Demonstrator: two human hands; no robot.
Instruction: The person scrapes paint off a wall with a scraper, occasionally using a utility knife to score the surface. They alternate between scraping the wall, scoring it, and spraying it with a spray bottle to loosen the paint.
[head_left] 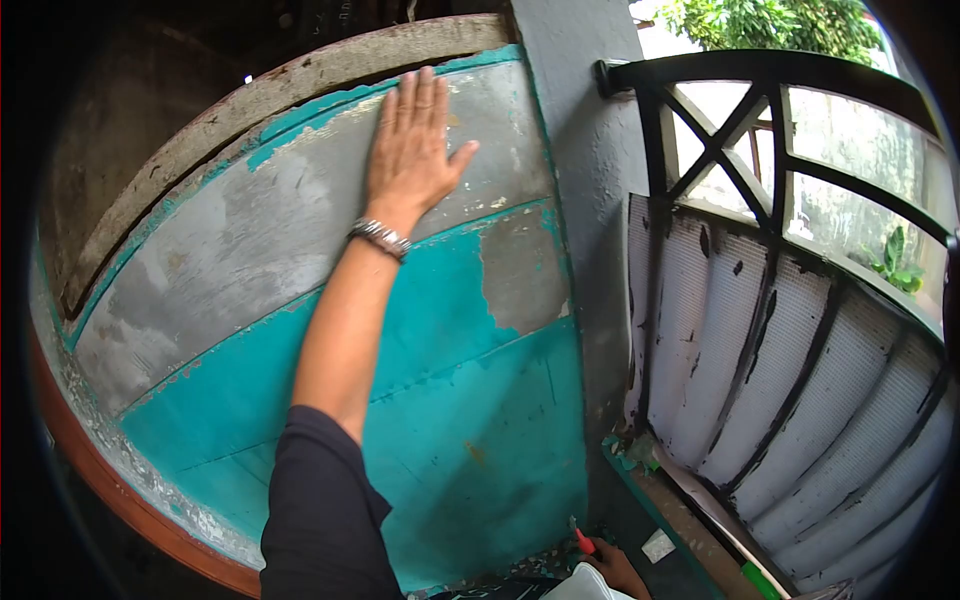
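Note:
My left hand (412,155) lies flat, palm down, on the upper grey part of a wall panel (290,205), fingers spread toward its curved top edge. A metal bracelet (380,238) is round that wrist. Lower down the panel is turquoise paint (440,290), with a bare grey patch (520,265) at the right and ragged paint edges. At the bottom, my right hand (618,572) is closed on a red-handled tool (584,541), whose small tip points up beside the panel's lower right corner. My right hand is partly cut off by the frame.
A weathered wooden strip (330,68) curves above the panel. To the right stand a grey post (590,130) and a black metal gate (720,145) backed with white corrugated sheets (800,340). Paint flakes lie along the bottom, near a ledge (690,520). An orange-brown edge (150,510) curves at lower left.

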